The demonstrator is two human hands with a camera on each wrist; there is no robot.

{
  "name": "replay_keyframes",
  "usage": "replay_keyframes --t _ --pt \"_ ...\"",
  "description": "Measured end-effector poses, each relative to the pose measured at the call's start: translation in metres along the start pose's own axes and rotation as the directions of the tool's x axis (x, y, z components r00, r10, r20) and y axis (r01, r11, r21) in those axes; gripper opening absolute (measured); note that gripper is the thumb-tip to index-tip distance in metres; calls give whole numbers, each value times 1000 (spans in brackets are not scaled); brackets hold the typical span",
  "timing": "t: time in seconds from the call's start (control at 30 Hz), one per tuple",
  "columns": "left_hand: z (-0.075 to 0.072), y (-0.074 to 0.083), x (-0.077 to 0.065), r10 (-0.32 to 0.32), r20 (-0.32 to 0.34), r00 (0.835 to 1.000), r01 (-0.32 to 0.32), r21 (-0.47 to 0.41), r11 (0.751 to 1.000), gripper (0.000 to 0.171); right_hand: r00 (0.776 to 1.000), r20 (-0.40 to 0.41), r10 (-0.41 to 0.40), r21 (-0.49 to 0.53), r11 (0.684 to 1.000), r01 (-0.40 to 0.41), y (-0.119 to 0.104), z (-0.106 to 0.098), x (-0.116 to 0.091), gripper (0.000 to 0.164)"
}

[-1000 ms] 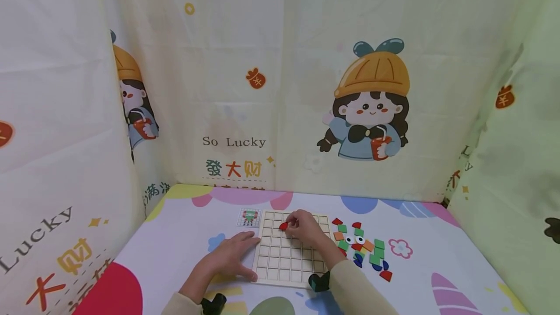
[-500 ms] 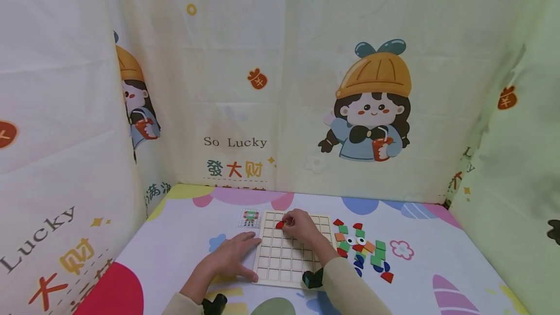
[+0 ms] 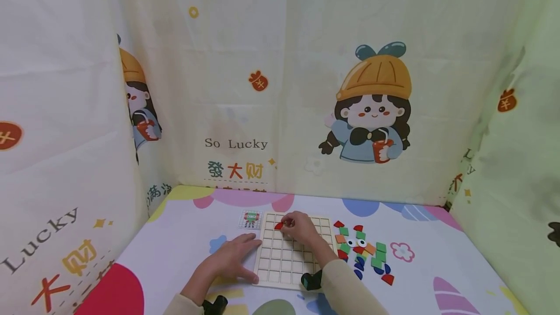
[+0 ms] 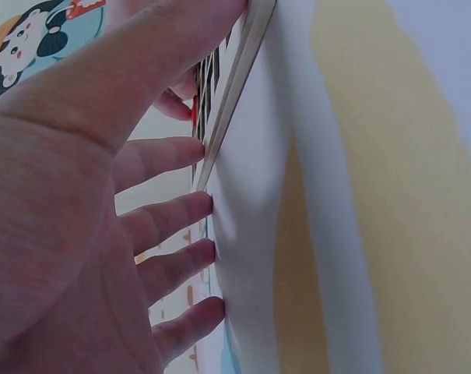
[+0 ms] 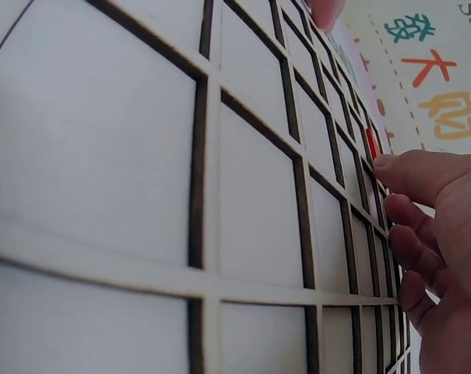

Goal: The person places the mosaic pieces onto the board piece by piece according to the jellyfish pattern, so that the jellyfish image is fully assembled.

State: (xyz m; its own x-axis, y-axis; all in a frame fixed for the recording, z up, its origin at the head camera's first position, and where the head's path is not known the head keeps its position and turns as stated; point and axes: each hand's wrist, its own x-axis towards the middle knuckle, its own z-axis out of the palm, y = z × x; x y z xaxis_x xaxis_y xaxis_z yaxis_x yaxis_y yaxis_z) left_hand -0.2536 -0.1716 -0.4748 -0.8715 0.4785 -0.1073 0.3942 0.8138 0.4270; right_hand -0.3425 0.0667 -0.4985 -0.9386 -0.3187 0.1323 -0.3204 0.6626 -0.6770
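A wooden grid board (image 3: 280, 257) lies flat on the table in the head view, its square cells bounded by thin raised strips. My right hand (image 3: 302, 230) pinches a red quarter-round tile (image 3: 278, 226) at a cell in the board's upper rows. In the right wrist view the thumb and fingertips meet at the red tile, mostly hidden by them. My left hand (image 3: 235, 256) rests at the left side of the board, fingers spread and nearly straight. Seen from the left wrist, its thumb and a fingertip touch the board's edge (image 4: 237, 86).
A small pattern card (image 3: 251, 219) with a robot-like figure lies beside the board's upper left corner. Right of the board are scattered loose tiles, including green squares (image 3: 380, 256), orange squares, red and blue rounded pieces and two eye tiles (image 3: 361, 243). Printed cloth walls surround the table.
My right hand has shifted slightly left with the red tile, over the upper part of the board, then stayed nearly still. The left hand keeps its place at the board's edge.
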Motion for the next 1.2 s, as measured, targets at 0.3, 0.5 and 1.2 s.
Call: replay_keyframes --t 0.3,0.5,1.2 --pt "0 3 0 -4 4 1000 4 7 1000 94 1000 3 21 50 999 -21 -1 -6 -6 19" --pt "0 2 0 0 -6 1000 0 5 1000 94 999 0 42 53 998 -42 1 -16 -13 21" --pt "1 1 1 -7 -7 1000 7 -19 1000 94 992 -103 76 -6 997 -77 27 -56 -48 22"
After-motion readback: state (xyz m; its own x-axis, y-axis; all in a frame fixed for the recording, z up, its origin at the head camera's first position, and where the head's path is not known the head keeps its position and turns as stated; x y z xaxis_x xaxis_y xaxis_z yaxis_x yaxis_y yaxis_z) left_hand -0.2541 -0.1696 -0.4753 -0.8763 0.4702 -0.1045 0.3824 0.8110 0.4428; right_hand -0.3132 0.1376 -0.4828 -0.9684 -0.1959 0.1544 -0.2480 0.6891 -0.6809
